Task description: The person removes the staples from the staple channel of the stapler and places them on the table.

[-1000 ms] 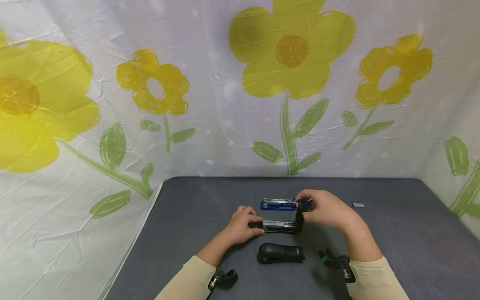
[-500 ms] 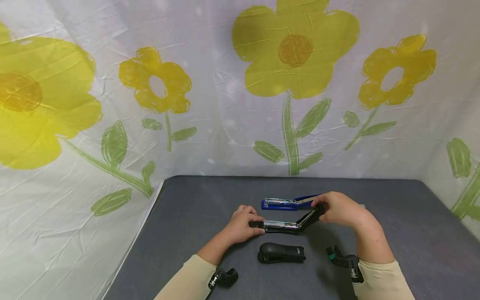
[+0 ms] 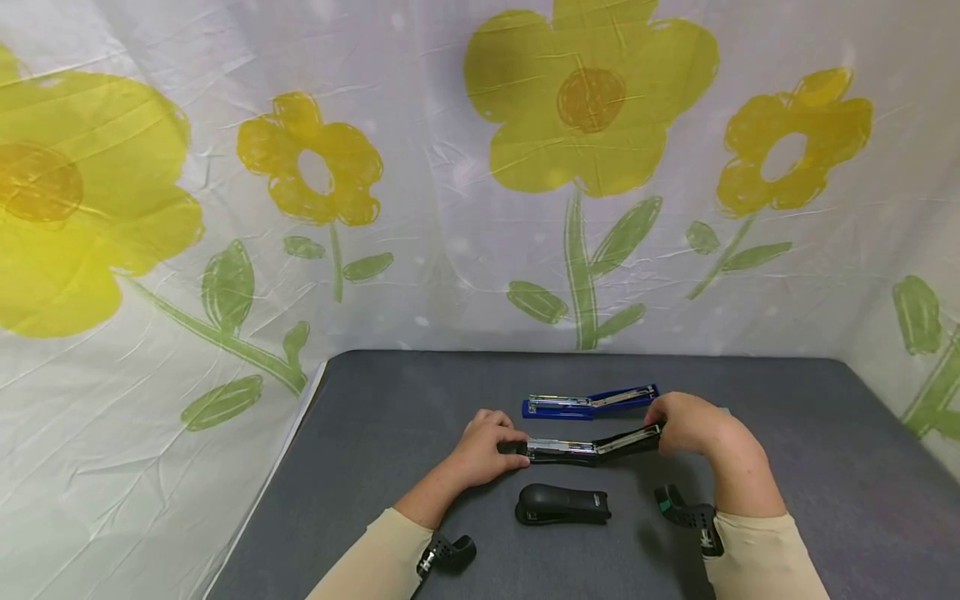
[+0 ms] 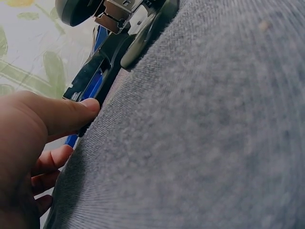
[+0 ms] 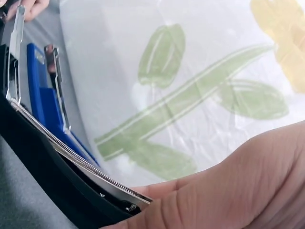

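A black stapler (image 3: 564,457), swung apart at its hinge, lies across the table between both hands. My left hand (image 3: 483,452) grips its left end, thumb (image 4: 85,110) on the near side in the left wrist view. On the right, my right hand (image 3: 693,423) pinches the tip of the folded-back arm, which slopes low over the table. A coiled spring (image 5: 78,160) runs along that arm in the right wrist view. Just behind lies a blue stapler (image 3: 557,411), likewise unfolded. In front rests a second black stapler (image 3: 562,505), folded together.
The dark grey table (image 3: 405,392) ends at a white cloth backdrop (image 3: 442,308) printed with yellow flowers. A small pale piece (image 3: 725,409) shows partly behind the right wrist. Each forearm wears a black wrist mount (image 3: 450,553).
My right hand has swung the black stapler's arm from upright over to the right and down. The blue stapler's arm, behind the hand earlier, now shows fully. My left hand stays in place.
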A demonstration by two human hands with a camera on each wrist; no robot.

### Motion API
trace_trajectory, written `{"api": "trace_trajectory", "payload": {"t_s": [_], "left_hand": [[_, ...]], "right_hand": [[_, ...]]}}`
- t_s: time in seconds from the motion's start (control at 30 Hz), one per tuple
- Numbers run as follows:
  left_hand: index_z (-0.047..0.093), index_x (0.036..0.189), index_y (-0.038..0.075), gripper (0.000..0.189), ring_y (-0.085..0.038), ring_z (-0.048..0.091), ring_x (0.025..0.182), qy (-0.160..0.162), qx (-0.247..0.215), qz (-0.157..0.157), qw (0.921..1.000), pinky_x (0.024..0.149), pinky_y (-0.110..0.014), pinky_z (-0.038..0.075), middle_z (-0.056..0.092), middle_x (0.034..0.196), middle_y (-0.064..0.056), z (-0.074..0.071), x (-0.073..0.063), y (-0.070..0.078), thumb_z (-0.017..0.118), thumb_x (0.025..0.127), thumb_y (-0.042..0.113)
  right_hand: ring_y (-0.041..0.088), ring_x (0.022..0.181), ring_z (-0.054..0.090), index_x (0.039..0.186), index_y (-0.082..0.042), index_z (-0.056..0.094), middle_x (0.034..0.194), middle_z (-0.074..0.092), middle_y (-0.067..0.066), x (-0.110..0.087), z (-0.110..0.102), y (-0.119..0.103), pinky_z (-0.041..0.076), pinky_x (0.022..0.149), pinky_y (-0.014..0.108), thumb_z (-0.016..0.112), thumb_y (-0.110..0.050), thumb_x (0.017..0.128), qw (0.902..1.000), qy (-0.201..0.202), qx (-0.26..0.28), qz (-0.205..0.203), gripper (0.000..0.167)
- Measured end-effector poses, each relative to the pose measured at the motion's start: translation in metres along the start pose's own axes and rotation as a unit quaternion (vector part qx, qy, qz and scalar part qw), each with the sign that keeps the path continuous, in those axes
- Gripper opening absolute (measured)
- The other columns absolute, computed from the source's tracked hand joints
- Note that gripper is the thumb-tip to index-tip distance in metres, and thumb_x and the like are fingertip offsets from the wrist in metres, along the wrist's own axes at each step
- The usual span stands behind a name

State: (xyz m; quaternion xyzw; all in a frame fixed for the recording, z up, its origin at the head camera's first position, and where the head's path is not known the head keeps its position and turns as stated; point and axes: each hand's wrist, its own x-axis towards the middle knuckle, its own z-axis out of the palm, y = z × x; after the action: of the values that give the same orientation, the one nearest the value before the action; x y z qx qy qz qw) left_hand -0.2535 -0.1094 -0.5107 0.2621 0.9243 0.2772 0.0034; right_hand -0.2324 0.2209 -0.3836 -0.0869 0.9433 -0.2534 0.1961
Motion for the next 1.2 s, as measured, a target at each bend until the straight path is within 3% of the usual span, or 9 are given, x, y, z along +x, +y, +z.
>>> {"api": "trace_trajectory", "payload": {"t_s": [0.3,0.47,0.67,0.8,1.03,1.2], "left_hand": [[0.078,0.121,0.02,0.033,-0.02,0.045,0.112,-0.003,0.003,0.0,1.0,0.098,-0.045,0.036,0.051,0.099,0.01,-0.002,0.0,0.0,0.081,0.09,0.034],[0.078,0.121,0.02,0.034,-0.02,0.045,0.113,-0.003,0.001,-0.001,1.0,0.099,-0.045,0.036,0.052,0.1,0.01,-0.002,-0.001,-0.001,0.081,0.091,0.034],[0.078,0.121,0.021,0.034,-0.019,0.044,0.111,0.002,0.001,-0.001,1.0,0.096,-0.044,0.036,0.05,0.098,0.01,-0.002,0.0,-0.002,0.081,0.09,0.035],[0.078,0.121,0.021,0.034,-0.02,0.044,0.111,0.005,0.002,0.001,1.0,0.097,-0.045,0.036,0.05,0.098,0.01,-0.001,0.001,-0.003,0.081,0.09,0.034],[0.078,0.12,0.02,0.033,-0.021,0.046,0.109,0.017,0.014,0.026,0.9994,0.096,-0.046,0.037,0.052,0.1,0.008,0.0,0.0,-0.003,0.081,0.09,0.034],[0.078,0.121,0.021,0.034,-0.02,0.046,0.11,0.008,0.019,0.02,0.9996,0.097,-0.045,0.037,0.053,0.101,0.007,0.0,-0.001,0.0,0.081,0.09,0.035]], "right_hand": [[0.028,0.088,0.055,0.118,0.01,0.065,0.112,0.063,0.022,0.01,0.007,0.005,0.049,0.071,0.04,0.073,0.016,0.078,0.9995,-0.018,-0.02,0.018,0.042],[0.038,0.101,0.061,0.123,0.011,0.062,0.12,0.06,0.029,0.007,0.006,-0.001,0.053,0.078,0.048,0.076,0.011,0.079,0.9996,-0.019,-0.015,0.012,0.046],[0.044,0.111,0.061,0.127,0.009,0.061,0.123,0.062,0.027,0.004,0.006,-0.014,0.052,0.086,0.054,0.079,-0.003,0.086,0.999,0.007,-0.019,-0.041,0.046],[0.046,0.119,0.058,0.126,0.006,0.066,0.124,0.065,0.025,0.008,0.011,-0.021,0.05,0.092,0.055,0.079,-0.004,0.087,0.9949,0.029,-0.035,-0.09,0.042],[0.032,0.103,0.064,0.117,0.003,0.071,0.112,0.068,0.014,0.019,0.029,-0.029,0.053,0.085,0.048,0.076,0.0,0.089,0.9874,0.049,-0.003,-0.15,0.029],[0.016,0.084,0.065,0.11,-0.002,0.076,0.104,0.07,0.006,0.028,0.044,-0.035,0.054,0.072,0.037,0.076,-0.001,0.09,0.9835,0.03,0.018,-0.178,0.02]]}}
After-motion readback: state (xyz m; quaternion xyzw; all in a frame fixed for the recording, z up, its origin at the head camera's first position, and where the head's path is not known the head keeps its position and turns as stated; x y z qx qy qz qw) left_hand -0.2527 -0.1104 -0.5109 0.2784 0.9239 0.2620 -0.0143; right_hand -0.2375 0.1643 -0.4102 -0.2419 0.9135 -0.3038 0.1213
